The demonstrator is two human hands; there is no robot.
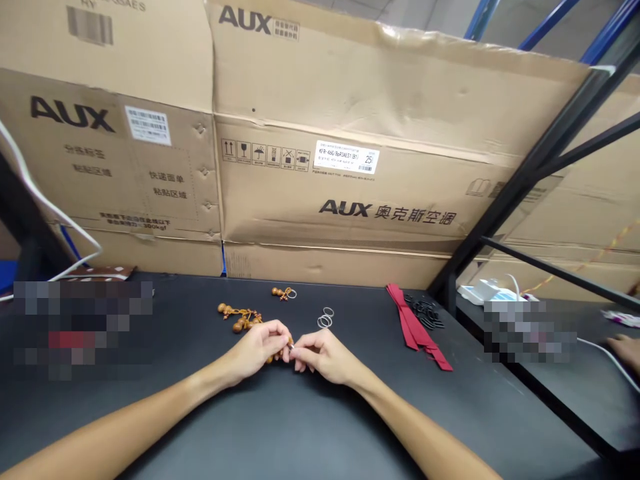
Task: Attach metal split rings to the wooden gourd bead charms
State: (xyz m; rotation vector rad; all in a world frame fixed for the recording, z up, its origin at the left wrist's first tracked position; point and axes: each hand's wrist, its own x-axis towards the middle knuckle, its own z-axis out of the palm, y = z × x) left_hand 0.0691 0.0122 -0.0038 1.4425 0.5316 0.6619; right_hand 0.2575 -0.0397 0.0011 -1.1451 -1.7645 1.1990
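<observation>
Between the fingertips of the left hand (pixel 255 350) and right hand (pixel 324 357), pinched together, sat a small metal ring (pixel 291 347). Just left of the grip lay wooden gourd beads (pixel 240 319); ahead, a bead charm (pixel 280 292) and loose rings (pixel 325 319); farther right, a red ribbon (pixel 413 323) and black cords (pixel 425 312).

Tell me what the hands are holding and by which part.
The right hand pinches a small metal ring by its rim; the left hand holds a wooden bead charm by its cord, it seems.
</observation>
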